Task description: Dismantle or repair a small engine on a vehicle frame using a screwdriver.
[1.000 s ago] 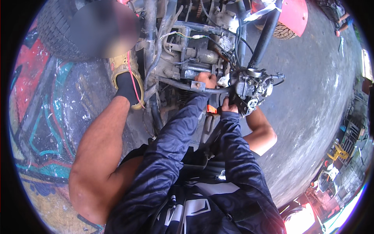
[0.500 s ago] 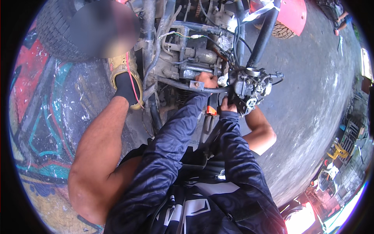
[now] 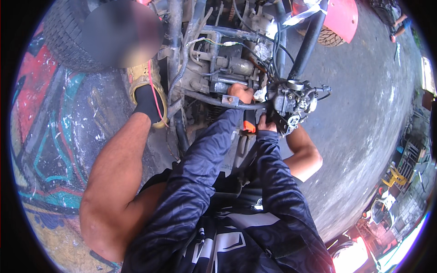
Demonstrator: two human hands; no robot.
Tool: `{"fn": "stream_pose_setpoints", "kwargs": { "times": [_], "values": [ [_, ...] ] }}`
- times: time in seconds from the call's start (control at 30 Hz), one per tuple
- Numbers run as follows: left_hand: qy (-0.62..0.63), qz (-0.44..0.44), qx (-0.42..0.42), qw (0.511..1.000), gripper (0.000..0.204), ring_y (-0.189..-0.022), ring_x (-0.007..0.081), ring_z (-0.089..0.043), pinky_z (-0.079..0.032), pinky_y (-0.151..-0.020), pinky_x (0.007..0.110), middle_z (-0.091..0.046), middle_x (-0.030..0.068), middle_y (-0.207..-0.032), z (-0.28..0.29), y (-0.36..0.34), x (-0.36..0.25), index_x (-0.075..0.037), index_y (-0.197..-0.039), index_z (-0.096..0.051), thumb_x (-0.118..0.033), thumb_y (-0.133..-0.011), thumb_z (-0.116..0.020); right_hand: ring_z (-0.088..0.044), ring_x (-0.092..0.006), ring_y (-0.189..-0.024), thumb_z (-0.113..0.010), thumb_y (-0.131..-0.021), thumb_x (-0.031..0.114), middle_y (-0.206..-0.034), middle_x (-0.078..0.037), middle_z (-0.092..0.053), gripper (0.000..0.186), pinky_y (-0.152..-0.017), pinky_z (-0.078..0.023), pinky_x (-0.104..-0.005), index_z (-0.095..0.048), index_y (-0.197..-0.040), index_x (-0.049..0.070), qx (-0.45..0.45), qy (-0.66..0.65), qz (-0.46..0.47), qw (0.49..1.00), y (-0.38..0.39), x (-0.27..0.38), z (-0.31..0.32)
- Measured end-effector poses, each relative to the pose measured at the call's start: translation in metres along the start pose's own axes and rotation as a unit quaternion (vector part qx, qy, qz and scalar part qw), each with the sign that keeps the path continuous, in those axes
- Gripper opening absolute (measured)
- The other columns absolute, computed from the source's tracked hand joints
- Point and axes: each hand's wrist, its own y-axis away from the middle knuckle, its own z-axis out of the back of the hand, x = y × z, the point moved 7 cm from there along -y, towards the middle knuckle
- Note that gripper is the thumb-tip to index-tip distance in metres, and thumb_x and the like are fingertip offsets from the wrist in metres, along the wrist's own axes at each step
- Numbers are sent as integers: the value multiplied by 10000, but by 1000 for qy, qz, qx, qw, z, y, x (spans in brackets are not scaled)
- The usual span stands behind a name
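Where the left hand (image 3: 241, 93) rests against the engine (image 3: 236, 66), just above the centre of the frame, its fingers are curled in, though I cannot tell from where I stand whether they pinch anything. A little lower and to the right, the right hand (image 3: 266, 123) is tucked against the carburettor (image 3: 284, 102), its thumb side showing and the rest of its fingers hidden, so their grip I can't make out either. A black-and-orange piece (image 3: 249, 126) sits between the two wrists, and a curved black bar (image 3: 252, 106) crosses over the left wrist. That carburettor, right of centre, looks dense for its size, stiff, and possibly slick with fuel; I'd take it around the main body and spare the small fitting jutting out to its right. The engine, in the upper middle, seems far too heavy to shift by hand, rigid and likely greasy, best held by its bare castings rather than by the thin wires (image 3: 211, 41) above it. Farther out, frame tubes (image 3: 175, 27) run to the top edge, a red fender (image 3: 343, 20) shows at upper right, a knobbly tyre (image 3: 59, 36) fills the upper left, and grey floor (image 3: 364, 113) spreads across the right.
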Motion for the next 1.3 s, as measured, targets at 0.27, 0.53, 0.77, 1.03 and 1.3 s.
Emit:
{"fn": "stream_pose_setpoints", "kwargs": {
  "times": [0.27, 0.53, 0.77, 1.03, 1.3],
  "values": [
    [-20, -1, 55, 998, 223, -640, 382, -606, -476, -680, 454, -609, 216, -665, 0, 1, -9, -32, -675, -675, -246, -679, -612, -594, -335, -910, -541, -848, 159, -1009, -200, -601, 214, -820, -451, -391, -565, -1044, 76, 49, 123, 52, 990, -2, -3, -3],
    [-38, -9, 84, 996, 211, -649, 315, -632, -491, -651, 398, -627, 153, -627, -12, -5, -9, -95, -675, -708, -275, -704, -602, -588, -320, -954, -567, -844, 195, -1089, -183, -590, 302, -852, -444, -357, -547, -1074, -1, 40, -11, -29, 999, -6, -1, 2],
    [-22, 7, 80, 997, 218, -671, 316, -635, -490, -657, 400, -631, 161, -649, -5, -1, -13, -99, -685, -711, -295, -710, -621, -591, -261, -959, -570, -843, 198, -1075, -156, -607, 372, -865, -438, -344, -504, -1135, -23, 32, -112, -106, 988, -3, 3, 3],
    [-41, -4, 82, 996, 221, -678, 339, -631, -488, -659, 412, -629, 176, -682, -11, -5, -10, -91, -712, -706, -295, -707, -621, -582, -270, -991, -569, -845, 192, -1098, -165, -595, 391, -879, -429, -356, -480, -1160, -21, 28, -160, -118, 980, -2, 5, 4],
    [-41, -20, 79, 996, 204, -687, 390, -613, -483, -697, 452, -611, 205, -662, -10, -4, -14, -44, -685, -685, -236, -664, -616, -574, -273, -1006, -574, -841, 166, -1121, -176, -581, 394, -888, -427, -354, -477, -1166, -35, 16, -65, -46, 997, -4, -8, -3]
  ]
}}
